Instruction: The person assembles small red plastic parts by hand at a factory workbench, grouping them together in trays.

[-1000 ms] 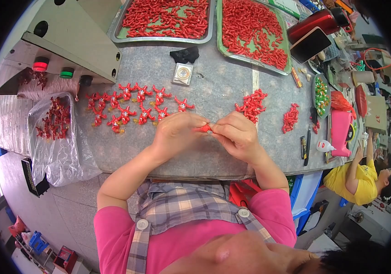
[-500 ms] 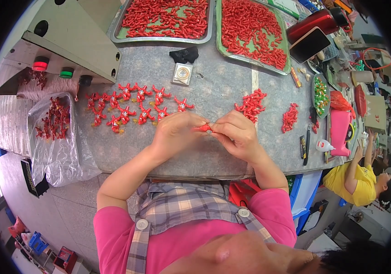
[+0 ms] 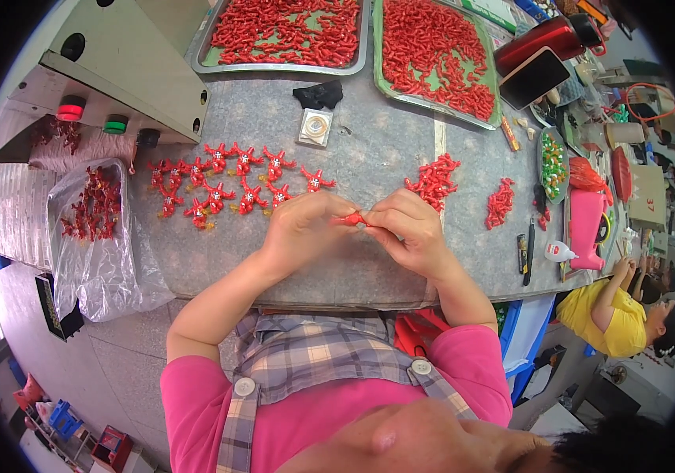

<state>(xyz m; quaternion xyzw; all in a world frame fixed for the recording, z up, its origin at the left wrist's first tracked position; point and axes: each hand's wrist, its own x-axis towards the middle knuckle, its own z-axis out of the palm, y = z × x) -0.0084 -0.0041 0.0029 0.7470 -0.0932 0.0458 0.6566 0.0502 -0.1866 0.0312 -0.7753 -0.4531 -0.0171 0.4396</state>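
the small glossy red piece [image 3: 351,220], which looks like plastic, is between the fingertips of both hands, over the grey mottled tabletop [image 3: 381,130], at the side near the person's body. from the left hand [image 3: 306,229] it lies to the right, and from the right hand [image 3: 410,232] it lies to the left. its visible part seems to run from left to right, almost across the line between the hands, but the fingers cover much of it, so its full shape i cannot tell. neither hand is clearly nearer, because both are at the piece.

the left hand is grasping its left part, with the thumb side turned inward and the back of the hand upward. the right hand pinches close to its right end, with thumb and index finger together and the other fingers bent. both forearms come from below and lean toward each other, with elbows wide.

just beyond the right hand is a heap of short, shiny red pieces [image 3: 434,181]; beyond and left of the left hand stand small red figures with raised arms [image 3: 250,199].
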